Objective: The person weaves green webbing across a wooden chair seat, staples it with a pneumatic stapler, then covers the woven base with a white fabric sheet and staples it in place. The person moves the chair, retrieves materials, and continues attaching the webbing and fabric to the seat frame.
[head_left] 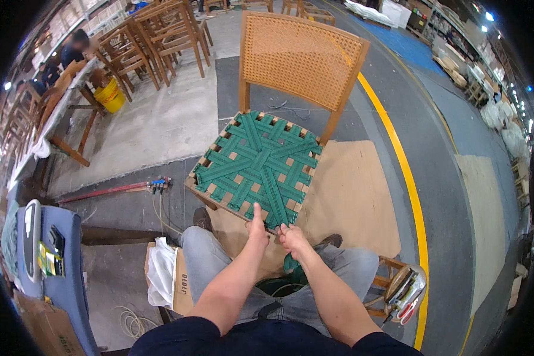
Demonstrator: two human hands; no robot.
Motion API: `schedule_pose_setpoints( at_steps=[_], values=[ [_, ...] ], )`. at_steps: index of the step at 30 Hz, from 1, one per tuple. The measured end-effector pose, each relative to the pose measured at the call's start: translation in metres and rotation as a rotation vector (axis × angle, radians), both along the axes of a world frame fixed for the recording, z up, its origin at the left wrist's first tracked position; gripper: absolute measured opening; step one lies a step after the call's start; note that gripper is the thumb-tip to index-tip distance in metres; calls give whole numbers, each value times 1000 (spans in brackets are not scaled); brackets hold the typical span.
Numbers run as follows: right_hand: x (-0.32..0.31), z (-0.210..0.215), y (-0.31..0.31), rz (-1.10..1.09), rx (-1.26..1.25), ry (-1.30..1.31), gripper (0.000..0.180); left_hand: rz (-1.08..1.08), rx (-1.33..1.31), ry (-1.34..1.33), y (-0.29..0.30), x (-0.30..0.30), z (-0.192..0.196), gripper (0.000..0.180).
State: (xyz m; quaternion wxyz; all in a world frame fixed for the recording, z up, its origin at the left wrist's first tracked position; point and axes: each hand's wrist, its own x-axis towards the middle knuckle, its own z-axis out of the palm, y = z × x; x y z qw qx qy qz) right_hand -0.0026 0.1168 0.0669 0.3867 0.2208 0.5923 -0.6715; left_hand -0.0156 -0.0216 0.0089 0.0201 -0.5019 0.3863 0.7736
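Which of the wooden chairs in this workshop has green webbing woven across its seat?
The chair right in front of the person, with the cane back. Green webbing crosses its seat, and both hands are at its front edge. The chairs behind show none.

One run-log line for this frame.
left hand: pressing green webbing | right hand: gripping strap end | wooden chair: upright

A furniture workshop is showing here: unfinished wooden chairs [154, 35] are standing stacked at eleven o'clock, a cane-backed chair [299, 56] with green webbing is sitting at centre, and a yellow floor line [406, 172] is running along the concrete at three o'clock.
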Motion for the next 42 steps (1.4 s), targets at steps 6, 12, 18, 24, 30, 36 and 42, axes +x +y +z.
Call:
schedule_pose_setpoints(
  at_steps=[6,12,18,24,30,36,42],
  values=[
    [57,3,26,51,160,80,33,391,-204,-91,24,-34,-16,93],
    [86,12,56,-9,130,216,36,381,-40,-145,46,-38,16,84],
    [81,-19,53,65,220,184,37,389,-149,-117,33,-39,9,82],
    [79,-30,52,101,297,137,37,393,-131,-117,35,-38,4,81],
    [74,-47,51,156,337,121,38,378,-64,-119,37,-37,13,85],
    [71,-70,44,335,526,305,41,376,-105,-118,30,-30,15,86],
    [47,-95,35,445,756,528,41,-64,-197,158,10,13,-3,88]
  ],
)
